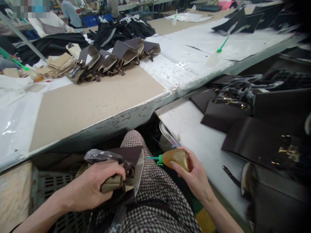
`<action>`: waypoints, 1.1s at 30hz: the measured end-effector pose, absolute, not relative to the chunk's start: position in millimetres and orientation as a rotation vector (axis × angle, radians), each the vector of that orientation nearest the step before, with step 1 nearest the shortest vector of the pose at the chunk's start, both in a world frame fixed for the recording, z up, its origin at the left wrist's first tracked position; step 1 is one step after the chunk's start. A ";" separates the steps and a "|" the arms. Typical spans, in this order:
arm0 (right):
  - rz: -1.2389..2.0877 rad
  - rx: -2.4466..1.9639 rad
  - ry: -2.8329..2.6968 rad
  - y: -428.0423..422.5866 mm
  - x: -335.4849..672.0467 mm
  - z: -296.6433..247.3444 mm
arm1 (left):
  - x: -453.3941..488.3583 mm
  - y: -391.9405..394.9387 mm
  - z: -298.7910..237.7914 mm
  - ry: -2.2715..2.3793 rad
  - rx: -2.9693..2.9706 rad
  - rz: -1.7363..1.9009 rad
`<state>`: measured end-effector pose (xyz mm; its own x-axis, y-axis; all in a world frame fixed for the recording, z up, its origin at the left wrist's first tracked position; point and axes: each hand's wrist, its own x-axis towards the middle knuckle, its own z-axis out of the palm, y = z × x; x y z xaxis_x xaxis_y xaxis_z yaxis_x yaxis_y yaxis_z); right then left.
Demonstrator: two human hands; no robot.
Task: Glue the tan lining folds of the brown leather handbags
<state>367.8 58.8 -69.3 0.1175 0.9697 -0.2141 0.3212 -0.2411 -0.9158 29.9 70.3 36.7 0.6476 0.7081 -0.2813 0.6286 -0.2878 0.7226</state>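
Observation:
My left hand (93, 186) is closed on a dark brown bag piece (131, 153) with an olive-tan lining, resting over my lap. Clear plastic wrap (103, 155) covers a part of it near my knuckles. In my right hand (193, 173) is a squeeze bottle (176, 158) of amber liquid, lying on its side with my fingers around it. Its green nozzle points left, and the thin tip reaches the pale open edge of the bag piece; whether it touches, I cannot tell.
Several brown bag pieces (116, 60) stand in a row on the worktable (97, 100). Another squeeze bottle (215, 58) stands near its edge. To the right, dark bags (255, 139) cover much of a lower white board (194, 126). A plastic crate (58, 184) is beside my left arm.

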 end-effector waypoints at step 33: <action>1.447 -1.682 -1.408 101.7 359.5 -72.8 | 37.1 73.0 33.3 0.892 2.061 -0.033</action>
